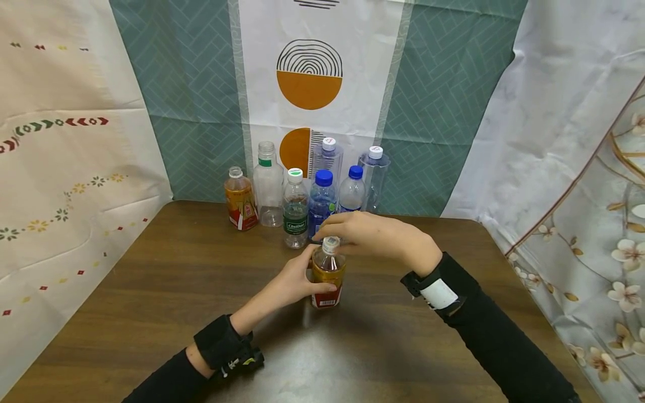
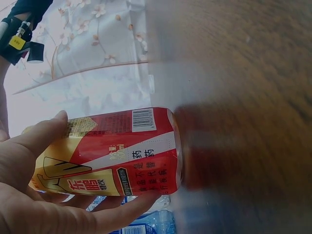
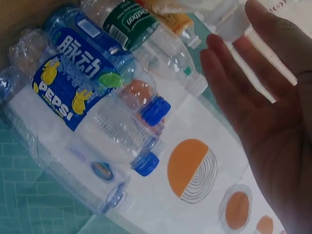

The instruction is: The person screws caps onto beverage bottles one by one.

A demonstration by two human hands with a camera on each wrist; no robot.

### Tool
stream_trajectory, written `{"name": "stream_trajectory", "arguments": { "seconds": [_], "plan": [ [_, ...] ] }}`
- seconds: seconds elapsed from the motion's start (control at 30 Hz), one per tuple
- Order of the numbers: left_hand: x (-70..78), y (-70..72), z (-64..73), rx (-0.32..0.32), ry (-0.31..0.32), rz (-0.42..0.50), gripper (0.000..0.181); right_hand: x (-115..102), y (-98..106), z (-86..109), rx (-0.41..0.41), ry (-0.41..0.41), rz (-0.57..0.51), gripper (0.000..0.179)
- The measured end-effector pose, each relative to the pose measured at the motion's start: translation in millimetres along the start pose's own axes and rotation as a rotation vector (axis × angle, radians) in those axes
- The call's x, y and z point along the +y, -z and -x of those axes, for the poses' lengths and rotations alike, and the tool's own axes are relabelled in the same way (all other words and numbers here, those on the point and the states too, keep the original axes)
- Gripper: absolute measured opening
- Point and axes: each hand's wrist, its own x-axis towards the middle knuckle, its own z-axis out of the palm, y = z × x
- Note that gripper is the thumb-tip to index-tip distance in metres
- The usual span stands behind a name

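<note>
The left hand [image 1: 294, 281] grips the red-and-gold Dongpeng drink bottle [image 1: 328, 280], thumb across the near side and fingers wrapped round the far side. The bottle stands on the brown wood-grain table [image 1: 221, 274] near the middle, in front of the other bottles. It is probably thin plastic, stiff enough upright but likely to give if squeezed hard, smooth-skinned and hardly fragile; how much liquid is inside cannot be told, so neither can its weight. The labelled waist looks the best hold, with the pale cap [image 1: 331, 244] offering a small, firmer grip for fingertips.

Its long axis runs nearly vertical, cap up and base down, with the label's barcode [image 2: 143, 119] low on the side facing the wearer. The right hand [image 1: 377, 233] hovers about the cap, fingers loosely bent rather than clenched; whether the fingertips touch it cannot be made out.

Just beyond stand the green-labelled Cestbon bottle [image 1: 295, 212], the blue Mizone bottle [image 1: 321, 202] and the blue-capped Pepsi bottle [image 3: 63, 92]. Farther back, a second red-and-gold bottle [image 1: 241, 201] stands at left beside a clear bottle [image 1: 268, 193], before the patterned cloth [image 1: 201, 106].
</note>
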Motion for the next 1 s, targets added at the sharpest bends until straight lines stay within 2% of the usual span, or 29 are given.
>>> {"name": "stream_trajectory", "arguments": {
  "seconds": [0.17,0.33,0.43,0.67,0.8,1.0],
  "plan": [
    [0.9,0.2,0.4,-0.002,0.01,0.011,0.08,5.1,4.6,-1.3,-0.042,0.065,-0.018,0.038],
    [2.1,0.5,1.4,-0.005,0.016,0.019,0.079,6.9,4.1,-3.0,-0.042,0.087,0.001,0.034],
    [1.8,0.4,1.4,-0.001,0.018,0.012,0.079,5.3,2.5,-3.8,-0.036,0.051,0.007,0.029],
    [2.2,-0.4,1.3,-0.005,0.027,0.004,0.078,-5.5,0.0,-8.6,-0.041,-0.118,-0.017,0.027],
    [2.5,-0.2,1.3,-0.005,0.026,-0.001,0.078,-8.5,0.3,-8.9,-0.041,-0.13,0.008,0.027],
    [3.4,0.4,1.2,-0.003,0.032,0.021,0.077,-6.3,1.1,-6.4,-0.032,-0.094,0.035,0.027]
  ]
}}
